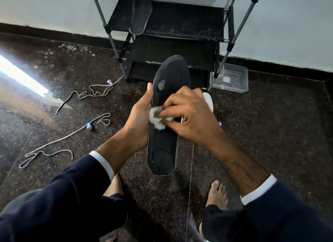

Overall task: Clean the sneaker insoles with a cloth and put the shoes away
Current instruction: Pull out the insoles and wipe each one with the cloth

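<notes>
Speckled dark stone floor (270,133) runs to a pale wall, where a black fabric-shelved rack on grey metal poles (180,21) stands at the far centre. On its upper shelf lies a grey foam insole (141,13). A clear plastic box (232,77) sits at the rack's right foot; two loose grey shoelaces (54,142) trail across the floor at left.

Near centre, a long black foam insole (167,101) is held up off the floor, toe pointing away. The left hand (139,119) grips its left edge at mid-length. The right hand (185,113) pinches a small white cloth (156,117), pressing it to the insole's middle.

Judgement: the insole looks light and flexible, so it should bend under rubbing; support behind the wiped area is advisable. A white object behind the right hand cannot be identified.
</notes>
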A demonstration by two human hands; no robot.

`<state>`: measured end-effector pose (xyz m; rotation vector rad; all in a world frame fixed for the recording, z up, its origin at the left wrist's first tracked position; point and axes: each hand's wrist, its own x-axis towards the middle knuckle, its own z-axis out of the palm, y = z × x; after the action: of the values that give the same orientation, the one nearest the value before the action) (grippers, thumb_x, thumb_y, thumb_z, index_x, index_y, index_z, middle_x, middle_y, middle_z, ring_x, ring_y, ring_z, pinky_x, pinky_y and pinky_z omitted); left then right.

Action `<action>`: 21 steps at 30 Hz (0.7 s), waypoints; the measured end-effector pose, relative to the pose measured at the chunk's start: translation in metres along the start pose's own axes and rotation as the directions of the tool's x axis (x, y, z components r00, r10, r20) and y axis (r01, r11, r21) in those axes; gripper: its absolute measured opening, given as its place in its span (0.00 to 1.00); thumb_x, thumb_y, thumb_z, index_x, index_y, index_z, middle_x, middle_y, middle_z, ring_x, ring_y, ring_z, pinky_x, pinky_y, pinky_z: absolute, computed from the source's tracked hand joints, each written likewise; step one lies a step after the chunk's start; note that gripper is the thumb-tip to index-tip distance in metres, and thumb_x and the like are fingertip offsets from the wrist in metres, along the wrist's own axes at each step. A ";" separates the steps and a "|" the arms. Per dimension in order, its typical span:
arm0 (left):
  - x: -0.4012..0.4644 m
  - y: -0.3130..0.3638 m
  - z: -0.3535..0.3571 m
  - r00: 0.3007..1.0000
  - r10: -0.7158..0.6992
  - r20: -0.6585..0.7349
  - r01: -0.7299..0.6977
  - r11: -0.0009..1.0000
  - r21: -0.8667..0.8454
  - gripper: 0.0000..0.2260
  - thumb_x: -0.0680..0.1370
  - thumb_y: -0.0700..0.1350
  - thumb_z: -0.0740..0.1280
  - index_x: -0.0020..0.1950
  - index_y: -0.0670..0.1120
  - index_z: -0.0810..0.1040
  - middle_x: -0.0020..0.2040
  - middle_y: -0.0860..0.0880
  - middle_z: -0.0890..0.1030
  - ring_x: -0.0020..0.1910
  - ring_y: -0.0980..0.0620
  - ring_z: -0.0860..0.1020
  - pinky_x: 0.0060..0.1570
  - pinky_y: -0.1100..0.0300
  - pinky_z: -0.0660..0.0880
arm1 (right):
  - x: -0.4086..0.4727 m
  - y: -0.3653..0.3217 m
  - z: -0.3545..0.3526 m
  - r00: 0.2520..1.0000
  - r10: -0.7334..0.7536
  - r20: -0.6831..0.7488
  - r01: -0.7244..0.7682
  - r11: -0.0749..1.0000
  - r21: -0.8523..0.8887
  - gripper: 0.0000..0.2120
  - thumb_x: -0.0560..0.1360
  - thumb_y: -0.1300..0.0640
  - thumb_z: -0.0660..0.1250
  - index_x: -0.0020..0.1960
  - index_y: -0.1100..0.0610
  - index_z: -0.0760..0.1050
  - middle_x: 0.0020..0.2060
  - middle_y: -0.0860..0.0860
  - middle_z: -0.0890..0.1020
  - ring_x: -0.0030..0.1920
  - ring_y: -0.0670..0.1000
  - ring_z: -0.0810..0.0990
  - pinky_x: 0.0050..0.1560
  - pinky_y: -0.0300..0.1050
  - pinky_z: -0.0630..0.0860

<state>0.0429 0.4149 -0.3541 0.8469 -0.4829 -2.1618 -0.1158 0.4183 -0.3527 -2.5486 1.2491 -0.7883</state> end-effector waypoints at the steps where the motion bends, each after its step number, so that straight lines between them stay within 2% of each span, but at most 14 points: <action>1: 0.000 -0.002 0.003 1.000 -0.001 0.001 0.001 1.000 0.018 0.31 0.84 0.64 0.50 0.68 0.43 0.79 0.64 0.39 0.81 0.59 0.44 0.82 0.60 0.50 0.80 | -0.001 0.006 -0.003 0.996 0.064 -0.064 -0.067 0.997 -0.042 0.07 0.73 0.51 0.75 0.51 0.48 0.86 0.45 0.43 0.82 0.49 0.51 0.75 0.49 0.52 0.67; 3: 0.002 -0.006 0.007 1.000 0.006 -0.007 -0.005 0.996 0.087 0.28 0.84 0.62 0.50 0.70 0.45 0.77 0.63 0.41 0.82 0.56 0.46 0.83 0.57 0.48 0.79 | -0.002 0.017 -0.006 0.965 0.194 -0.173 -0.207 0.977 -0.055 0.08 0.73 0.51 0.75 0.52 0.48 0.86 0.45 0.43 0.82 0.49 0.51 0.75 0.49 0.56 0.69; 5: 0.003 -0.006 0.010 1.000 0.002 -0.028 0.002 0.994 0.113 0.27 0.85 0.60 0.52 0.71 0.44 0.76 0.63 0.41 0.82 0.56 0.46 0.83 0.58 0.48 0.79 | -0.004 0.017 -0.003 0.962 0.225 -0.156 -0.233 0.972 -0.037 0.07 0.73 0.51 0.75 0.51 0.49 0.86 0.45 0.43 0.82 0.48 0.51 0.74 0.49 0.57 0.69; 8: 0.004 0.003 0.001 0.996 0.007 -0.090 0.000 0.997 0.075 0.28 0.84 0.61 0.53 0.72 0.42 0.75 0.66 0.40 0.80 0.60 0.45 0.82 0.61 0.52 0.79 | -0.005 0.002 0.009 0.997 0.037 0.064 -0.040 0.998 0.044 0.06 0.73 0.53 0.76 0.49 0.50 0.86 0.44 0.45 0.81 0.47 0.50 0.74 0.48 0.53 0.68; 10: 0.003 0.007 -0.003 0.993 0.005 -0.121 0.005 0.996 0.086 0.28 0.84 0.62 0.54 0.71 0.43 0.76 0.67 0.40 0.79 0.62 0.45 0.81 0.61 0.53 0.79 | -0.003 -0.002 0.010 0.989 -0.044 0.142 0.038 0.998 0.041 0.06 0.72 0.52 0.76 0.49 0.48 0.85 0.44 0.44 0.81 0.47 0.49 0.74 0.48 0.49 0.65; 12: 0.003 0.004 -0.001 0.994 -0.004 -0.114 0.016 0.994 0.105 0.28 0.83 0.62 0.55 0.71 0.43 0.76 0.67 0.39 0.79 0.59 0.45 0.81 0.60 0.50 0.79 | -0.001 0.006 0.005 0.998 -0.002 0.069 0.005 0.999 -0.042 0.06 0.72 0.51 0.76 0.50 0.48 0.85 0.44 0.44 0.81 0.47 0.50 0.75 0.48 0.50 0.65; 15: 0.001 -0.004 0.008 0.996 -0.010 -0.089 0.026 0.983 0.183 0.25 0.84 0.60 0.54 0.70 0.45 0.77 0.63 0.41 0.82 0.54 0.46 0.84 0.53 0.45 0.80 | -0.004 0.026 -0.007 0.969 0.200 -0.148 -0.218 0.969 -0.116 0.07 0.73 0.52 0.74 0.51 0.48 0.85 0.44 0.44 0.82 0.48 0.52 0.76 0.49 0.57 0.69; 17: 0.002 -0.005 0.009 0.995 0.006 -0.100 0.015 0.979 0.205 0.24 0.84 0.59 0.55 0.69 0.45 0.77 0.62 0.42 0.83 0.54 0.47 0.84 0.52 0.44 0.81 | -0.006 0.030 -0.007 0.938 0.284 -0.200 -0.308 0.946 -0.100 0.07 0.73 0.52 0.74 0.51 0.49 0.85 0.43 0.44 0.81 0.48 0.52 0.76 0.50 0.57 0.69; 19: 0.003 0.000 0.005 0.991 0.026 -0.134 0.000 0.981 0.192 0.24 0.83 0.60 0.57 0.70 0.45 0.77 0.64 0.41 0.82 0.57 0.45 0.83 0.58 0.44 0.79 | -0.007 0.019 0.002 0.973 0.211 -0.093 -0.217 0.974 -0.063 0.09 0.72 0.53 0.76 0.51 0.50 0.85 0.44 0.46 0.81 0.48 0.52 0.75 0.48 0.55 0.69; 21: 0.004 0.006 0.000 0.982 0.057 -0.180 -0.027 0.986 0.163 0.25 0.84 0.59 0.57 0.71 0.43 0.76 0.67 0.40 0.80 0.63 0.44 0.81 0.66 0.47 0.76 | -0.007 0.003 0.012 0.995 0.026 0.099 -0.026 1.000 0.004 0.09 0.71 0.54 0.77 0.51 0.51 0.85 0.45 0.47 0.80 0.48 0.51 0.75 0.48 0.51 0.68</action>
<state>0.0447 0.4080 -0.3522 1.1041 -0.5798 -2.0016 -0.1146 0.4210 -0.3664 -2.5283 1.2452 -0.6506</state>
